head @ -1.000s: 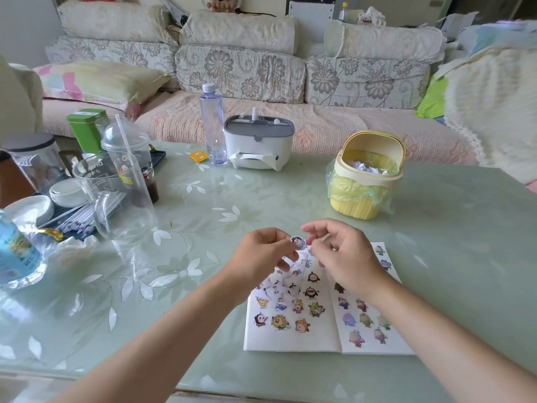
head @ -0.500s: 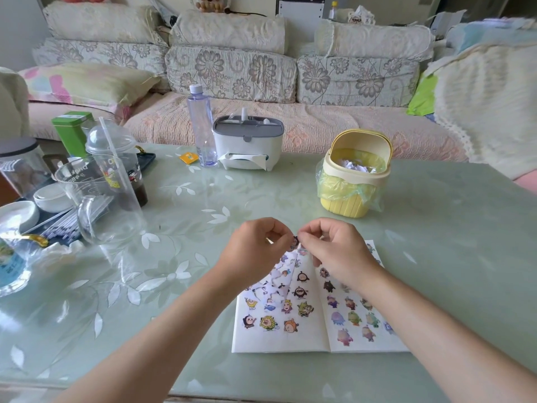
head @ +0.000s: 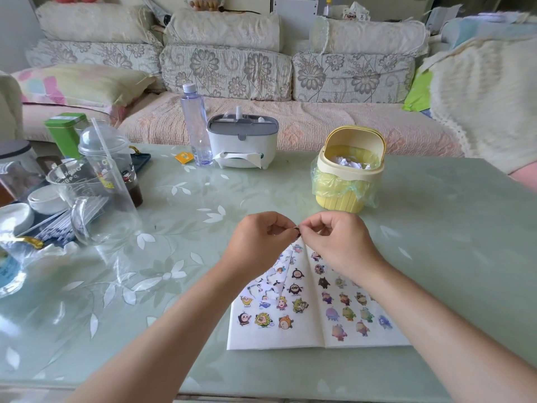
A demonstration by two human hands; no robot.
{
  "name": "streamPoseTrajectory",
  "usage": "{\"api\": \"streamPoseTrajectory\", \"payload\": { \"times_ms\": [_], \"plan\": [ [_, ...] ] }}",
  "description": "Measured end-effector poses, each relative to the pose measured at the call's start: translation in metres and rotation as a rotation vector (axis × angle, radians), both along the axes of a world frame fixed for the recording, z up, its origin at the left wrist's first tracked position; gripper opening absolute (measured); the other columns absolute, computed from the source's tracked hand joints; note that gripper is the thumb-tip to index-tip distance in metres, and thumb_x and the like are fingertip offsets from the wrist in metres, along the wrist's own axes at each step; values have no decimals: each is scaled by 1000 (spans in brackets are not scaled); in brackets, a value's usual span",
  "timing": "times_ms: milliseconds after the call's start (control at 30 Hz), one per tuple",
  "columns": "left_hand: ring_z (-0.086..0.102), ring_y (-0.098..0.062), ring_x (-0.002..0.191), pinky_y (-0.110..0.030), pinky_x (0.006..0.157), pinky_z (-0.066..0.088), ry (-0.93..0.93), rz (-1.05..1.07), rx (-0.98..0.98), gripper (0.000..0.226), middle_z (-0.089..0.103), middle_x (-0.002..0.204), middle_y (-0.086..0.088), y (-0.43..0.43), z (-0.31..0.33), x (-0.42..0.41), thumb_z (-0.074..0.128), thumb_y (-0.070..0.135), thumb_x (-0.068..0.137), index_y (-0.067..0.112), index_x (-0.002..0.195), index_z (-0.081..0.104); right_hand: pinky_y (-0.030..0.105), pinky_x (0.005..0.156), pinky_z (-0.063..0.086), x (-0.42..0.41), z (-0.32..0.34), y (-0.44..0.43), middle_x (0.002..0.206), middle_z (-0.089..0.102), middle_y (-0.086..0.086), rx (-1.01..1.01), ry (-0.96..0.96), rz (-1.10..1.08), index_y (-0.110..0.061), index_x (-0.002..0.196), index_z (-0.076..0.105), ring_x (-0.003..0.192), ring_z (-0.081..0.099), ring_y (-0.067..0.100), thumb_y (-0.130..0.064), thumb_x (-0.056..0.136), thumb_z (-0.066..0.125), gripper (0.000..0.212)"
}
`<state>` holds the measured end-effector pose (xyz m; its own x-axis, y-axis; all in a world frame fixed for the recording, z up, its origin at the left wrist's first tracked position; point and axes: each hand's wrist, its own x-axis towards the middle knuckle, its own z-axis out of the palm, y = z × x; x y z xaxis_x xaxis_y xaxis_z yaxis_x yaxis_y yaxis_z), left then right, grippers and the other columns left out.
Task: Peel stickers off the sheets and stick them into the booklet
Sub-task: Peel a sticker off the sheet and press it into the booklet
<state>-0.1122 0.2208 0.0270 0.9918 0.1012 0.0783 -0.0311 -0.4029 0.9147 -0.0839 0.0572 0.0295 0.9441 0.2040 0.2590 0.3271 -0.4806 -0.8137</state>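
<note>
Sticker (head: 296, 230) pinched between left hand (head: 261, 239), right hand (head: 338, 242), above booklet (head: 290, 338).

Hardly any writing can be read. A clear plastic cup (head: 87, 184) at the left of the counter (head: 436, 228) carries two short lines of white lettering under its rim, too faint to make out. The green tin (head: 68, 132) has a pale label on its lid, with print too small to read. A yellow sachet (head: 183, 157) bears an illegible mark. The booklet (head: 276, 335) shows cartoon figures without legible words.
</note>
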Motion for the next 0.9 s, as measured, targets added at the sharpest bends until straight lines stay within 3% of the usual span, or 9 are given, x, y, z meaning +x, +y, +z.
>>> {"api": "streamPoseTrajectory", "payload": {
  "times_ms": [133,233,333,400,467,633,733,900],
  "plan": [
    [47,-11,51,-22,48,37,12,24,-9,8,66,60,5,-7,1,2,71,25,84,22,77,74,13,54,37,-2,1,-3,56,59,-30,-178,-177,-44,-27,78,75,51,53,0,-21,82,75,7],
    [47,-10,48,-17,43,36,23,61,-3,12,68,61,4,-13,3,2,68,25,84,21,75,74,8,55,31,0,-3,-5,68,63,-23,-280,-353,-99,-29,76,73,62,55,-6,-22,79,76,9],
    [43,-11,45,-16,39,33,4,84,-31,13,71,66,-2,-17,4,3,65,20,85,18,76,75,5,54,28,1,-7,-5,70,64,-18,-338,-474,-142,-29,74,71,54,48,-8,-20,78,76,11],
    [42,-7,42,-16,39,33,-16,105,-30,13,68,62,3,-18,5,3,65,19,85,18,76,74,6,54,33,0,-4,-4,63,62,-22,-188,-384,-102,-25,76,75,53,51,-3,-18,81,76,8],
    [43,-4,42,-15,42,34,-33,99,-38,12,67,60,8,-16,7,4,66,20,85,19,76,74,8,55,40,2,1,-5,57,62,-24,28,-143,-32,-20,80,78,50,52,0,-17,85,74,7],
    [53,-10,57,-26,50,42,-50,13,-60,12,73,72,0,-9,9,4,69,23,88,21,76,73,23,47,39,9,3,-12,68,71,-2,296,226,83,-18,82,78,55,53,14,-19,87,76,6],
    [58,-16,64,-32,55,44,-48,-16,-85,12,74,77,-4,-7,10,4,69,22,88,21,77,74,19,45,38,10,2,-14,68,70,-1,299,213,111,-18,84,79,54,52,14,-21,86,77,3],
    [57,-14,63,-31,56,46,-56,-19,-95,12,74,77,-5,-8,10,4,70,22,90,18,80,74,16,52,42,10,1,-15,55,63,-12,186,36,91,-19,86,77,49,53,6,-22,90,73,6]
  ]
}}
